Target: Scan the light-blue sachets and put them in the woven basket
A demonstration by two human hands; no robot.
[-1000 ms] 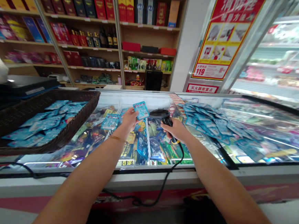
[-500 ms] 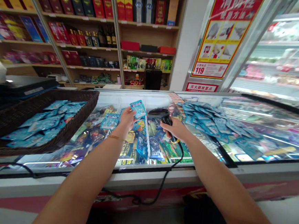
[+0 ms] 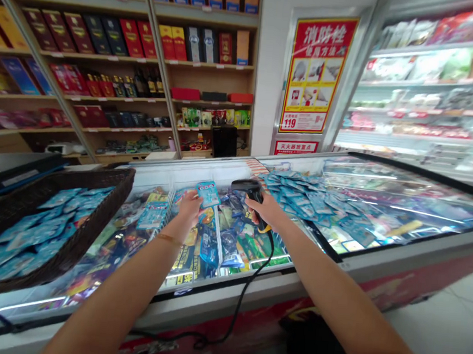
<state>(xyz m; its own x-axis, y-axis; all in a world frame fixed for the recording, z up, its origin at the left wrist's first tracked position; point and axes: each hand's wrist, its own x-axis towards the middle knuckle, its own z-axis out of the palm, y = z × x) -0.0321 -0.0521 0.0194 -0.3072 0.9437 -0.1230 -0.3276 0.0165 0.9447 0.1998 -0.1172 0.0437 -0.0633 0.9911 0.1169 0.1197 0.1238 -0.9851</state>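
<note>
My left hand (image 3: 190, 207) is closed on a small blue packet (image 3: 208, 194), held above the glass top of a chest freezer (image 3: 194, 299). To the right, my right hand (image 3: 263, 209) wraps round the handle of a black barcode scanner (image 3: 249, 188), whose head points left toward the packet. A black cable (image 3: 248, 287) hangs from the scanner's grip and runs down over the freezer's front edge. Another blue packet (image 3: 152, 215) lies on the glass just left of my left hand. Beyond my right hand spreads a heap of similar blue packets (image 3: 306, 196).
A dark wicker basket (image 3: 106, 210) with several blue packets stands on the freezer at the left. Shelves of boxes and bottles (image 3: 108, 36) line the back wall. A red fire-hydrant poster (image 3: 318, 77) hangs beside a lit refrigerated display (image 3: 426, 104) at the right.
The view has turned right and tilted up, so the scene sits further left and lower. Both hands keep their hold on the packet and the scanner.
</note>
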